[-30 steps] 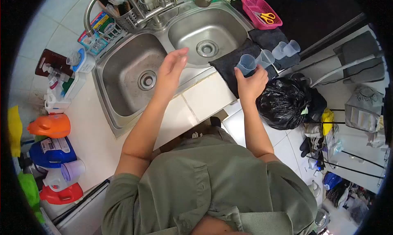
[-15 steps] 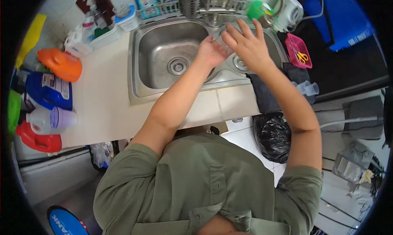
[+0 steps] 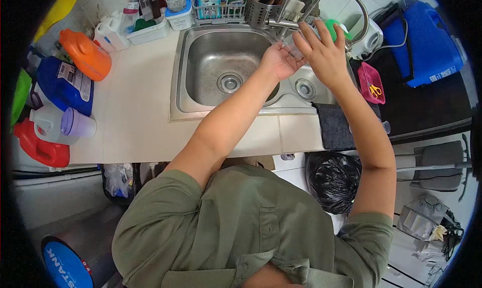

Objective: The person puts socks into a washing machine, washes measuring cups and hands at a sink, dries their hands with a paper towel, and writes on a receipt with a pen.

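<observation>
Over the divider of the double steel sink [image 3: 178, 95], a clear plastic cup [image 3: 292, 46] is held between my two hands. My left hand [image 3: 282, 61] is palm up, with its fingers against the lower side of the cup. From the right, my right hand [image 3: 324, 52] reaches over the cup with its fingers spread, hiding much of it. Behind the hands are the faucet and a bent metal hose [image 3: 365, 17]. On the dark cloth [image 3: 334, 127], right of the sink, clear cups [image 3: 385, 127] are partly hidden by my right forearm.
A pink basket [image 3: 370, 82] with yellow scissors [image 3: 375, 91] stands right of the sink. Detergent bottles, one orange [image 3: 86, 54] and one blue [image 3: 64, 85], line the left counter. A utensil holder [image 3: 261, 13] is behind the sink. Below the counter is a black bag [image 3: 334, 180].
The view has turned toward the sink. My right hand has moved from the cups on the cloth to over the sink, and a cup is now between both hands.
</observation>
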A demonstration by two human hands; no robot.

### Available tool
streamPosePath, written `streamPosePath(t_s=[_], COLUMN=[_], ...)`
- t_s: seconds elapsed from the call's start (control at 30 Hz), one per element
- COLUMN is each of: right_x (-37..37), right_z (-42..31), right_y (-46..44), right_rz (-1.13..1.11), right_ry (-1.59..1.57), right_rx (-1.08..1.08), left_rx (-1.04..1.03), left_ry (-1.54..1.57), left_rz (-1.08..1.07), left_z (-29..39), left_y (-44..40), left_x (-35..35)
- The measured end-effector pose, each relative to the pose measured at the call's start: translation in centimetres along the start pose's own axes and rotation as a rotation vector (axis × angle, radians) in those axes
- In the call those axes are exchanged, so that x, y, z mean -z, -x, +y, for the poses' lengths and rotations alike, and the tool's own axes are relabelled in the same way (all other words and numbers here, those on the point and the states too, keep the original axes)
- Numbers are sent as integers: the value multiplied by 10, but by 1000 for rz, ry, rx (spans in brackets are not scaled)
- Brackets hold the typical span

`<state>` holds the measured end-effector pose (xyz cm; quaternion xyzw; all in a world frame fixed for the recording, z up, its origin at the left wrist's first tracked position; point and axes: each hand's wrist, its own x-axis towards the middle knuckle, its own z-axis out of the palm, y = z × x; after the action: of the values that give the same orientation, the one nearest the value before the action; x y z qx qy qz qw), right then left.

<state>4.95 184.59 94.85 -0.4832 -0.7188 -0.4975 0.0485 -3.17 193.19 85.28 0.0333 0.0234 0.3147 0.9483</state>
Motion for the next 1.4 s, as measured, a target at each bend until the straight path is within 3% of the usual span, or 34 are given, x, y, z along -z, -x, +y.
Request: streamPosePath(t_s=[0.13, 0.2, 0.23, 0.27, 0.3, 0.37, 0.4, 0.43, 0.47, 0.5, 0.57, 0.63, 0.67, 0.77, 0.83, 0.87, 0.9, 0.93, 1.0, 1.03, 1.1, 1.2, 1.3, 1.37, 1.4], right_x=[0, -1, -7, -16, -21, -16, -5, -5, -6, 6, 13, 11, 22, 44, 35, 21, -2, -24, -104, -132, -184, -205, -205, -218, -210], right_z=[4, -3, -11, -21, -29, -40, -49, -58, -65, -68, -74, -80, -79, -88, -90, -83, -76, -70, -70, -71, -72, -77, -83, -77, -73], right_y=[1, 10, 18, 32, 47, 78, 92, 120, 146, 161, 194, 214, 206, 177, 124, 95, 58, 18, -31, -54, -74, -82, -78, -75, -79], right_rz=[36, -40, -42, -52, -62, -171, 29, 129, 231, 189, -155, -282, -277, -16, 236, 169, 106, -8, 89, 101, -52, -237, -12, 4, -90], right_ry=[-24, -166, -164, -370, -570, -855, -973, -773, -584, -481, -271, -145, -294, -34, -487, -746, -1007, -1158, -888, -682, -599, -622, -529, -553, -605], right_rx=[-29, -339, -350, -617, -890, -1350, -1518, -1541, -1540, -1584, -1710, -1644, -1700, -1447, -1334, -1269, -1161, -1128, -754, -631, -502, -535, -590, -535, -539], left_rx=[38, 61, 183, 311, 334, 194, 141, 82, 155, 210, 192, 134, 130, 78, 163, 137, 125, 117, -3, 53, 0, -65, -112, -102, -104], left_ry=[-1, 2, 84, 170, 173, 121, 116, 106, 73, 37, -10, -47, -56, -70, 187, 220, 96, 205, 14, 112, 13, 1, 21, 33, 31], left_rz=[72, 97, -128, -352, -345, 264, 411, 557, 405, 246, 344, 431, 482, 485, 490, 411, 520, 401, 337, 317, 405, 418, 431, 450, 456], left_z=[-4, 0, 5, 7, 6, 1, 1, 8, 25, 42, 51, 66, 72, 99, 124, 129, 133, 136, 136, 141, 143, 153, 161, 156, 156], left_y=[0, -9, -22, -30, -26, -10, -4, 2, 3, 1, 6, 12, 12, 16, 7, 1, -7, -21, -29, -31, -35, -30, -35, -38, -37], left_x=[-3, 17, 44, 60, 56, 35, 26, 23, 48, 70, 66, 61, 64, 64, 68, 79, 70, 82, 68, 63, 53, 40, 33, 34, 32])
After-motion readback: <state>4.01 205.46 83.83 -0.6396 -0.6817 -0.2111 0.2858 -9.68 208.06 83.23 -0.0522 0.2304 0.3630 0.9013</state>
